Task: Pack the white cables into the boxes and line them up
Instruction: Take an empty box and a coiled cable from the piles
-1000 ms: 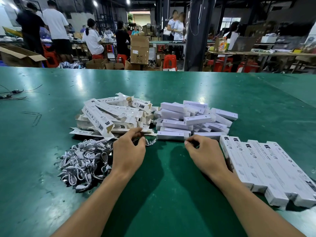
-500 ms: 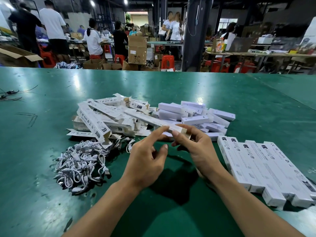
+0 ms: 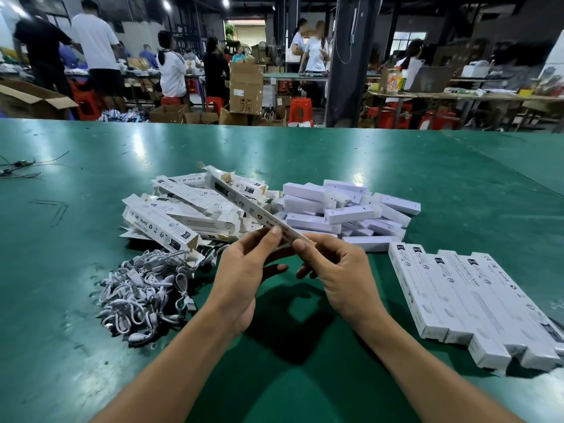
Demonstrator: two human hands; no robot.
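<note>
being pinched at its near end between the thumb and fingers of the left hand (image 3: 244, 279) and of the right hand (image 3: 338, 276), a flattened printed carton (image 3: 258, 215) is held clear of the table, its far end slanting up and away over the heap of unfolded cartons (image 3: 171, 215). no cable is held. the white cables (image 3: 143, 294) are left in a tangled heap on the green table (image 3: 457, 178), just left of the left wrist and touching the near edge of the carton heap. a pile of small plain white boxes (image 3: 345, 209) is seen just beyond the right hand, and a row of packed boxes (image 3: 476, 303) is laid side by side to the right.

the step in hand is judged to be the opening-up of a fresh carton. next, the flat sleeve would have to be squeezed into a tube and one end closed before a cable can be picked and slid in.

half a second earlier the same carton was held lower and flatter, close over the heap; it has since been raised and tipped more steeply.
</note>
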